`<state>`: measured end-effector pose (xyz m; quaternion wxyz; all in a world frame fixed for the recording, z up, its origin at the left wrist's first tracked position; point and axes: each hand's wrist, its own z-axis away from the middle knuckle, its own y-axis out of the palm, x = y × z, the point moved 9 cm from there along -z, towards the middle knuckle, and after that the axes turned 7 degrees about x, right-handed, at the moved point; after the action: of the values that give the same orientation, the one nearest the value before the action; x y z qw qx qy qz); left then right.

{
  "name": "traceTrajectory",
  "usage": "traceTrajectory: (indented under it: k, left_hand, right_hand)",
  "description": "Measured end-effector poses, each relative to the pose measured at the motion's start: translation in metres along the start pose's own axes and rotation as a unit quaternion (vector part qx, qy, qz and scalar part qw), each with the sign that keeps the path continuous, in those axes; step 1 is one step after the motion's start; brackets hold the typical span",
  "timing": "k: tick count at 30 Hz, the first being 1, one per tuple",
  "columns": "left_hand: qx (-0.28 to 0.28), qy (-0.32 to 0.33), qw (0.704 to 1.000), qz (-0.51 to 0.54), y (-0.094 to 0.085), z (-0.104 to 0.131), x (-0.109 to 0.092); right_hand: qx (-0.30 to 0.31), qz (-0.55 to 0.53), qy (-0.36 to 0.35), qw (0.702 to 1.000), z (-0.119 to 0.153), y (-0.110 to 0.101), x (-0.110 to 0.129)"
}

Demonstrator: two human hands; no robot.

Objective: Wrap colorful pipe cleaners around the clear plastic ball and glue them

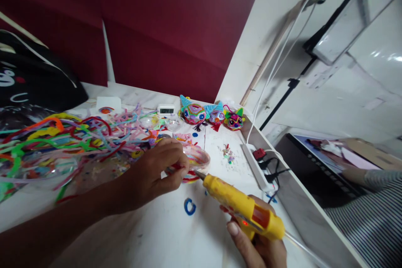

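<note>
In my right hand point(266, 247) is a yellow hot glue gun point(232, 197). A small red light glows on its side, and a clear glue stick point(303, 245) runs out of its back. The nozzle points left at a round, pink-and-red craft piece point(199, 157) on the table, close to its near edge. My left hand point(160, 167) reaches over the piece's left side with thumb and fingers pinched together. What lies in that pinch, if anything, is too small to make out. A curled blue strip point(189, 207) rests on the tabletop in front.
Tangled colourful pipe cleaners point(63, 138) cover the left. Finished animal-face ornaments point(193, 112) and a small digital clock point(166, 109) stand along the back. A white power strip point(257, 167) with cables lies by the right ledge. Beyond it shows another person's striped sleeve point(370, 205).
</note>
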<state>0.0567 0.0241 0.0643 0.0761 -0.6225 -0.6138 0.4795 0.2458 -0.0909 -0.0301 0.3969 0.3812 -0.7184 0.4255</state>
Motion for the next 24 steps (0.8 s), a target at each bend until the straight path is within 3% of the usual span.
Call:
traceTrajectory:
  k: [13, 24]
  left_hand:
    - [0.002, 0.010, 0.999, -0.047, 0.003, 0.002, -0.003]
    - [0.011, 0.078, 0.991, -0.111, 0.002, -0.002, -0.017]
  right_hand:
    - [0.005, 0.045, -0.015, 0.999, -0.002, -0.001, 0.005]
    - [0.029, 0.072, -0.038, 0.996, -0.006, -0.002, 0.010]
